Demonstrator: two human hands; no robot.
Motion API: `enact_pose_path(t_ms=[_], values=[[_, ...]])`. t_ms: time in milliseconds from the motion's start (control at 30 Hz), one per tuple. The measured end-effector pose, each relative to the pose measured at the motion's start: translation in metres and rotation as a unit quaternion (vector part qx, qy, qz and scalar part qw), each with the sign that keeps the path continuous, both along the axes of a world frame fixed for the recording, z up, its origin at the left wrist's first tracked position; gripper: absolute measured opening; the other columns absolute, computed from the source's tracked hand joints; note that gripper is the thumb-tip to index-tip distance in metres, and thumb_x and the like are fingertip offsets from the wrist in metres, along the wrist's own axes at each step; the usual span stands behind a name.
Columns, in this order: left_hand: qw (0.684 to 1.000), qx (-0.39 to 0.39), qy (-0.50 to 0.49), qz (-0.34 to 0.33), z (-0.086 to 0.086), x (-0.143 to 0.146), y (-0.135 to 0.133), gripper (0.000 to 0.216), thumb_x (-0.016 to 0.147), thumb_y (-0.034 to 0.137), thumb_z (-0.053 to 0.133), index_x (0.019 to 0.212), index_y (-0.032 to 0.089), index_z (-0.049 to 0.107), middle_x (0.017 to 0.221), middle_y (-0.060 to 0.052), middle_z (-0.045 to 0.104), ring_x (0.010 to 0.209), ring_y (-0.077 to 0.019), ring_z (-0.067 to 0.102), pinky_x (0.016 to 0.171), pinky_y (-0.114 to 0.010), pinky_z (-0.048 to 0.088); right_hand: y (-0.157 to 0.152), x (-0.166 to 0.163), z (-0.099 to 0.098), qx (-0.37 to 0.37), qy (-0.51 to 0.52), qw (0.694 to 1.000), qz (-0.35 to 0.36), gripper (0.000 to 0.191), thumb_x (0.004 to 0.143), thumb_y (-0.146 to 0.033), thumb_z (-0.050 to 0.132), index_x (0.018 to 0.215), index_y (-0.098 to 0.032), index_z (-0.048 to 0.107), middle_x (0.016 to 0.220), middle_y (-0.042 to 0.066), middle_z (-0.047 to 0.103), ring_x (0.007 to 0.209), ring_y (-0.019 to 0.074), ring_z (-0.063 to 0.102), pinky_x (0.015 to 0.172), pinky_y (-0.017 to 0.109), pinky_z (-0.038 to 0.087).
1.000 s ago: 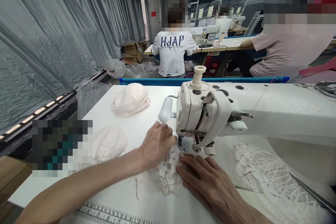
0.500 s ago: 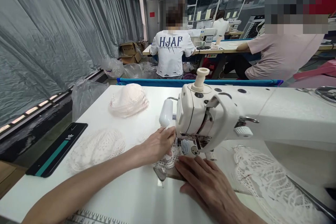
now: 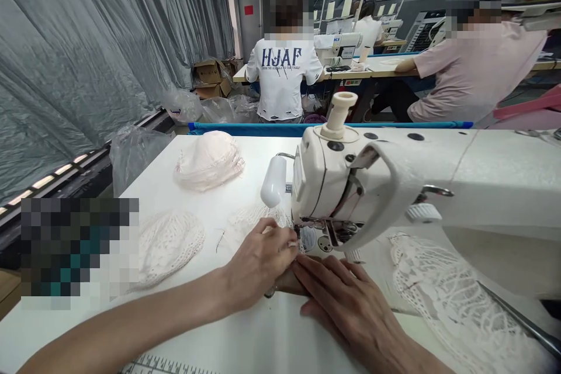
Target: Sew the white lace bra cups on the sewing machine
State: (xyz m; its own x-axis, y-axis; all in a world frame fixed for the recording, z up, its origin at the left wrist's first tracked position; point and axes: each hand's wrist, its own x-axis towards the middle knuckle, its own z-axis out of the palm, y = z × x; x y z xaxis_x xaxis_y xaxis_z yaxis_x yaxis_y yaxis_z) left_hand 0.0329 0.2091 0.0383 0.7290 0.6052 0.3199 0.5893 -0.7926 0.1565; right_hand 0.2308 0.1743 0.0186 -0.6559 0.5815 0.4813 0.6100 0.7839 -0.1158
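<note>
Where the lace piece (image 3: 256, 217) runs under the presser foot (image 3: 307, 238) of the sewing machine (image 3: 350, 181), my hands hide most of it; only a meshy part shows past my knuckles on the table (image 3: 245, 339). My left hand (image 3: 258, 263) pinches its edge just beside the foot. My right hand (image 3: 346, 304) lies flat in front, fingers extended, pressing down. I judge this the feeding step; the next move calls for even guiding, fingertips clear of the needle. A lace stack (image 3: 169, 242) sits well left.
</note>
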Motion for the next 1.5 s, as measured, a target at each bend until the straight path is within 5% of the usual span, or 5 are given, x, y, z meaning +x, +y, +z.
enact_pose_path(t_ms=[500, 1500], values=[[0.999, 0.016, 0.036, 0.009, 0.000, 0.004, -0.006, 0.017, 0.090, 0.008, 0.038, 0.091, 0.015, 0.054, 0.088, -0.002, 0.061, 0.081, -0.0131, 0.056, 0.079, -0.033, 0.040, -0.007, 0.002, 0.001, 0.014, 0.003, 1.000, 0.004, 0.030, 0.097, -0.030, 0.040, 0.108, -0.012, 0.061, 0.103, 0.010, 0.068, 0.085, 0.0189, 0.058, 0.065, 0.033, 0.038], [0.999, 0.035, 0.007, 0.035, -0.007, -0.001, 0.009, 0.013, 0.090, 0.016, 0.045, 0.087, 0.017, 0.058, 0.091, -0.002, 0.063, 0.084, -0.0133, 0.057, 0.087, -0.035, 0.033, -0.005, -0.001, 0.006, -0.001, -0.017, 1.000, -0.006, 0.041, 0.096, -0.042, 0.034, 0.112, -0.014, 0.059, 0.107, 0.009, 0.065, 0.082, 0.0186, 0.055, 0.067, 0.032, 0.036]])
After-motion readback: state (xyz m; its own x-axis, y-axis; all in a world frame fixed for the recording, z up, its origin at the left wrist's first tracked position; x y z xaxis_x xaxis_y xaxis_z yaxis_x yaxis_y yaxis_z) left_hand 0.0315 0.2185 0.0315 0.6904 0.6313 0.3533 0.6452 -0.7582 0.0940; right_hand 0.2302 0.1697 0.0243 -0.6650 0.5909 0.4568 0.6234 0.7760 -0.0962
